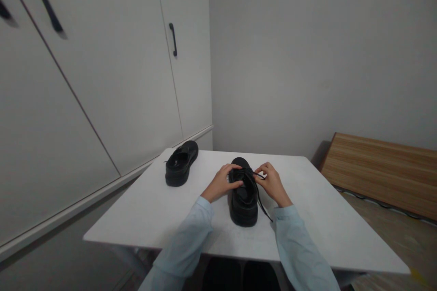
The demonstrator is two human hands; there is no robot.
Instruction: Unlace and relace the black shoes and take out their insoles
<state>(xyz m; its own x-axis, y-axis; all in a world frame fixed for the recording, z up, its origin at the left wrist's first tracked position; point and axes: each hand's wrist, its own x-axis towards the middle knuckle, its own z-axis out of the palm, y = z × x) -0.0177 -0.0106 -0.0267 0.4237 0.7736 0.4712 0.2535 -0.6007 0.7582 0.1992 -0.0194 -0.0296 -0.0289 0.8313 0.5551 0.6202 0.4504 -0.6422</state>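
A black lace-up shoe (243, 211) stands on the white table in front of me, its heel toward me and toe pointing away. My left hand (223, 182) grips the left side of its opening, with the thumb inside near the tongue. At the shoe's right side, my right hand (269, 182) pinches a black shoelace (262, 204) between thumb and fingers. One loose end of the lace trails down to the tabletop near my right wrist. The matching black shoe (177, 175) rests farther left on the table, apart from both hands.
The white table (136, 227) reaches toward a grey wall. White cabinets (136, 77) with dark handles run along the left. A wood-grain panel (382, 168) leans by the wall at the right, with a cable (372, 200) along its lower edge.
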